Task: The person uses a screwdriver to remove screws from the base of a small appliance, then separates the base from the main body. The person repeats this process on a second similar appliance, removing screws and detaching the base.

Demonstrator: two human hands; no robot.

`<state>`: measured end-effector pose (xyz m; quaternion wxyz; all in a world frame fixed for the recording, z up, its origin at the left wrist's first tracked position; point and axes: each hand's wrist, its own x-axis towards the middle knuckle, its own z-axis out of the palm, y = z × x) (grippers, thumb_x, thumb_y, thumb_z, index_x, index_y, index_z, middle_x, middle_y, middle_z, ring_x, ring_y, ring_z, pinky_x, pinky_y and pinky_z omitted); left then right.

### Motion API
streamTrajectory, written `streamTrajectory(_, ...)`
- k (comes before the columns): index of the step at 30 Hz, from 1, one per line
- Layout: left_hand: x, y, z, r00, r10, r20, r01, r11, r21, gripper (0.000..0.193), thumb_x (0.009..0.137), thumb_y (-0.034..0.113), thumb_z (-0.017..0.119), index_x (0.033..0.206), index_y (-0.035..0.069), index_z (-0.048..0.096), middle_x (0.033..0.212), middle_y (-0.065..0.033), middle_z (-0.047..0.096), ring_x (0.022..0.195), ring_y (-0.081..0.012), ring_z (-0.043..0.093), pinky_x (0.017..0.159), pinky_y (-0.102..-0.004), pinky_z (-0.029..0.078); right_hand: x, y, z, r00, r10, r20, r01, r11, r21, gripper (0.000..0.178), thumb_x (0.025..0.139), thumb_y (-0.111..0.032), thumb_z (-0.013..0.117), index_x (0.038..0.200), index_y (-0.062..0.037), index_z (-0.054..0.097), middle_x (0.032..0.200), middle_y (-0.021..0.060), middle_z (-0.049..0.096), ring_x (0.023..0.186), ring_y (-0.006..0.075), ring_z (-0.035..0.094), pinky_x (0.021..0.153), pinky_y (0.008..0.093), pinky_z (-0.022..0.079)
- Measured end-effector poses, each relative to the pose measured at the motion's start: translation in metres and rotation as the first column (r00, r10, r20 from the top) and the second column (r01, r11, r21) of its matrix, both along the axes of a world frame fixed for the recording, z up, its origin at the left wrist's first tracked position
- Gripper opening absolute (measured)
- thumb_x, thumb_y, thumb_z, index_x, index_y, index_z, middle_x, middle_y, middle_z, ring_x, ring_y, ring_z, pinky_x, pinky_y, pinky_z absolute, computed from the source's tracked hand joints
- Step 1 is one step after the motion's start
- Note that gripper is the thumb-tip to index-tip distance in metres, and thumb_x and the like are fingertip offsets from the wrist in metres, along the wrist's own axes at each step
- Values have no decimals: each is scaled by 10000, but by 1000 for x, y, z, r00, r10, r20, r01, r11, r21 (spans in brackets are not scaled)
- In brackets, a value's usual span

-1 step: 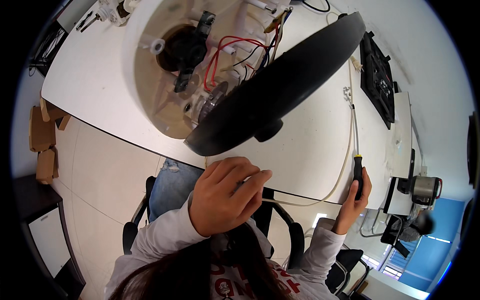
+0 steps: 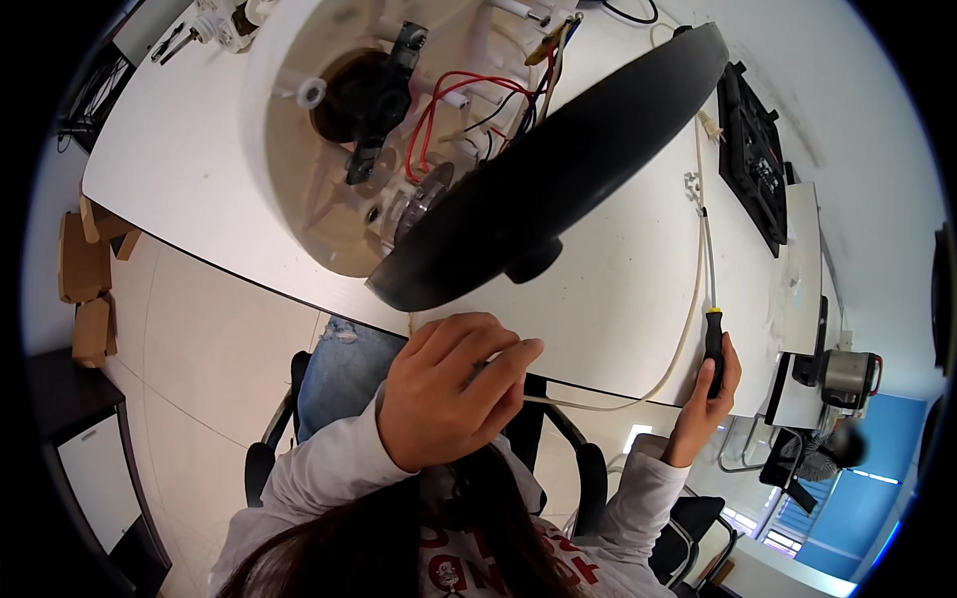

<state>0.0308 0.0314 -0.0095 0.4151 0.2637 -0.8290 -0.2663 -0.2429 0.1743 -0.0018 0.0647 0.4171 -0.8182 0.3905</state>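
Note:
My right hand [image 2: 700, 404], at the table's right front edge, is closed round the black handle of a screwdriver [image 2: 714, 344]. Its long metal shaft points away from me over the white tabletop. My left hand [image 2: 449, 394] is in front of the table edge with its fingers curled in. Something small and dark shows between those fingers, too small to name. Beyond it lies an opened appliance: a white rounded housing [image 2: 284, 169] with red and black wires [image 2: 429, 130] and a black motor-like part [image 2: 369, 105] inside. A black round base [image 2: 568, 174] leans against it, tilted.
A pale cord [image 2: 688, 329] curves along the table beside the screwdriver. Small loose metal pieces [image 2: 692, 185] and a plug [image 2: 711, 127] lie near the shaft tip. An open black tool case [image 2: 753, 159] is at the far right. Another white part [image 2: 224, 25] sits far left.

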Motion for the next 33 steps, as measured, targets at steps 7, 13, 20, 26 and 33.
streamTrajectory(7,-2,-1,-1,1000,-5,5,5,1000,0,322,665,2,617,983,53,608,855,-73,583,796,-239,576,677,-332,474,1,-1,-1,999,-12,-31,13,1000,8,313,900,-105,475,1195,-8,515,1201,114,503,1094,218,474,939,310,354)
streamTrajectory(13,-3,0,-3,1000,-4,15,4,1000,1,318,671,10,619,986,56,607,857,-69,584,799,-235,578,681,-331,472,1,0,-2,999,-9,-51,10,1000,21,313,902,-109,474,1195,-6,516,1183,118,499,1080,221,476,934,313,355)
streamTrajectory(20,-2,-1,-2,1000,-5,26,4,1000,7,316,673,11,614,986,57,610,857,-64,585,804,-230,579,682,-329,467,3,-3,-1,994,3,-111,0,999,35,314,899,-106,474,1191,-1,518,1177,129,494,1082,239,476,940,329,353)
streamTrajectory(26,-2,0,-3,999,-3,37,2,1000,4,311,677,16,613,985,61,616,862,-62,587,811,-229,579,684,-329,466,5,-3,-4,984,-11,-180,20,998,53,316,901,-116,470,1189,6,519,1161,142,490,1075,258,478,932,339,360)
streamTrajectory(33,-2,0,-4,999,0,46,0,1000,0,305,683,25,616,985,63,617,867,-64,589,815,-228,579,683,-328,464,9,-3,-5,982,-22,-187,31,998,49,317,903,-120,466,1188,7,521,1159,147,480,1064,263,481,922,345,368)
